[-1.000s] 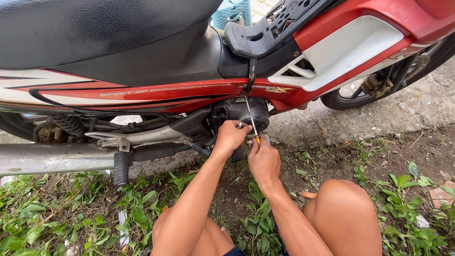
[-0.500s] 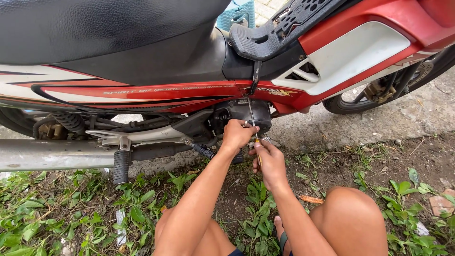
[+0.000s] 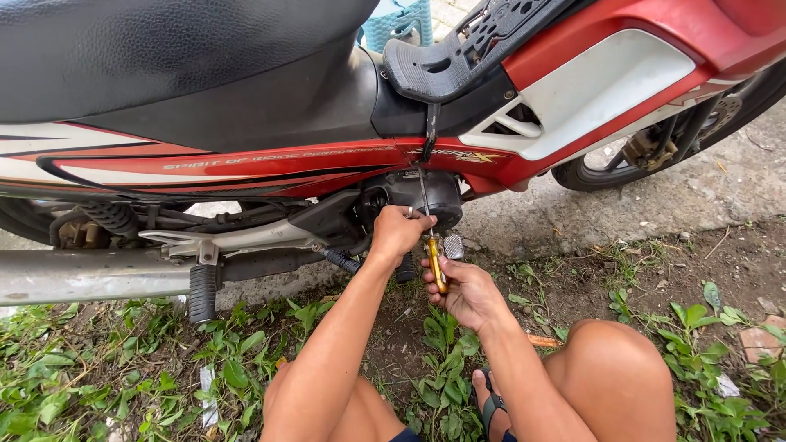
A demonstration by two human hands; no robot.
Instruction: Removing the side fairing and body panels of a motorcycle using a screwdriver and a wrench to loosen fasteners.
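A red, white and black motorbike (image 3: 270,155) stands side-on before me. My right hand (image 3: 467,290) grips a screwdriver (image 3: 436,266) by its yellow handle; the thin shaft rises to the black engine cover (image 3: 426,192) under the red panel. My left hand (image 3: 399,231) is closed against the lower engine beside the shaft, and whether it holds anything is hidden. My bare knee (image 3: 610,368) is at the lower right.
A silver exhaust pipe (image 3: 74,277) runs along the left, with a black footpeg (image 3: 202,293) hanging below it. The front wheel (image 3: 655,147) rests on concrete at the right. Weeds and soil cover the ground near me. A blue basket (image 3: 397,20) shows behind the bike.
Both hands stay at the engine with only small shifts; the view has drifted slightly to the right.
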